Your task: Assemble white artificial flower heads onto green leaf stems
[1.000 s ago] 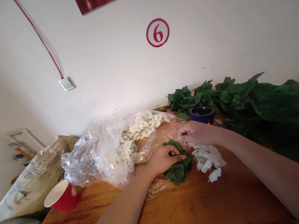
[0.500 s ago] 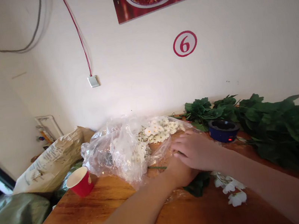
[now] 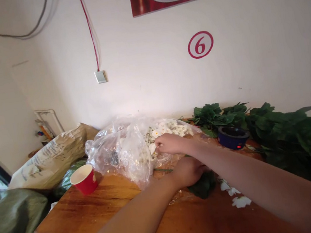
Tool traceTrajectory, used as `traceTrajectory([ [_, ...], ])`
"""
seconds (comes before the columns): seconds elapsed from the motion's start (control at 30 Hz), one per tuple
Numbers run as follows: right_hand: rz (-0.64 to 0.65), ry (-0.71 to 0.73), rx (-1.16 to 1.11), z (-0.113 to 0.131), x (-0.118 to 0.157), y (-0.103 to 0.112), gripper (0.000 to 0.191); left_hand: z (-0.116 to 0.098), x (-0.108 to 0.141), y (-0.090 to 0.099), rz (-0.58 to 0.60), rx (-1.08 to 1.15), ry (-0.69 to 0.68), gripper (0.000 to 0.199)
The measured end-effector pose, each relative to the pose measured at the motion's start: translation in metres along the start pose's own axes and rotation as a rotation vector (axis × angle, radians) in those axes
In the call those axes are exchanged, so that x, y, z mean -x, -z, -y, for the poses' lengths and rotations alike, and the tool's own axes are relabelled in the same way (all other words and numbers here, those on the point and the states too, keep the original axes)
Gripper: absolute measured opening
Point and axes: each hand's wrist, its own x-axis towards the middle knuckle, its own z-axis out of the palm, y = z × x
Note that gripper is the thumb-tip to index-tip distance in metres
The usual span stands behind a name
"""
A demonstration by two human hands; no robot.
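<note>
My right hand (image 3: 167, 144) reaches across over my left and pinches at a white flower among the small white flowers (image 3: 175, 126) in the clear plastic bag (image 3: 132, 147). Below it my left hand (image 3: 192, 170) is closed around a stem with a green leaf (image 3: 203, 185); its fingers are partly hidden by my right forearm. A green stem (image 3: 163, 170) shows left of the left hand. Several white blossoms (image 3: 241, 201) lie beyond the leaf, near my right forearm.
A red paper cup (image 3: 85, 179) stands on the wooden table (image 3: 110, 202) at the left. A dark blue pot with a red light (image 3: 233, 137) is at the right, beside piled green leaves (image 3: 286, 123). Sacks (image 3: 52, 158) lie beyond the table's left edge.
My right hand has moved left, from above my left hand to the white flowers in the bag. The left hand has stayed nearly in place. The view has shifted slightly.
</note>
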Motion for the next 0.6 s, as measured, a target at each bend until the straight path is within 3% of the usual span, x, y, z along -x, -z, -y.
traceTrajectory([
  [0.13,-0.331,-0.164,-0.505,-0.041,0.055,0.005,0.027,0.006,-0.001,0.001,0.078,0.128,0.151,0.025],
  [0.27,-0.518,-0.295,-0.839,-0.086,0.115,-0.002,0.032,0.002,-0.006,0.002,0.035,0.454,0.235,0.031],
  [0.4,-0.46,-0.274,-0.921,-0.11,0.14,-0.01,0.031,-0.003,-0.012,0.005,-0.023,0.641,0.373,0.038],
  [0.6,-0.335,-0.172,-0.948,-0.115,0.141,-0.004,0.033,0.001,-0.016,0.004,-0.084,0.739,0.483,0.037],
])
